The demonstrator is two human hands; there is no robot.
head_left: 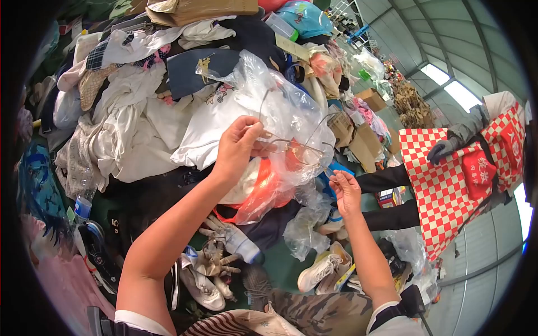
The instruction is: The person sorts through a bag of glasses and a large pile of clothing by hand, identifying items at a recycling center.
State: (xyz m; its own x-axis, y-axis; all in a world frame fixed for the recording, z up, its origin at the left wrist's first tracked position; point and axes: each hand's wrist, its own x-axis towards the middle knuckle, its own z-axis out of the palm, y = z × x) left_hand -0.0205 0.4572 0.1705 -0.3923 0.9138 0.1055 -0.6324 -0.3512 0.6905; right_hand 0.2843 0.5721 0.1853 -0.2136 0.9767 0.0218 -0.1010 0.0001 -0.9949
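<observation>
My left hand (242, 144) pinches one side of a pair of thin-framed eyeglasses (305, 147) over the heap. Their temples stick up toward the far side. Right of the glasses, my right hand (346, 191) is closed in a pinch, with its fingertips near the lower rim. Something small and pale shows at those fingertips, too small to name. Behind the glasses lies a clear plastic bag (286, 106) on a white shirt (207, 131). An orange-red and white bag (260, 190) sits below them.
White cloth (140, 123) and mixed clothing cover the left. Nearer me are a white sneaker (319, 271), a shoe (202, 288), work gloves (216, 257) and a plastic bottle (241, 243). A person in a red-and-white checked apron (434, 185) stands at right.
</observation>
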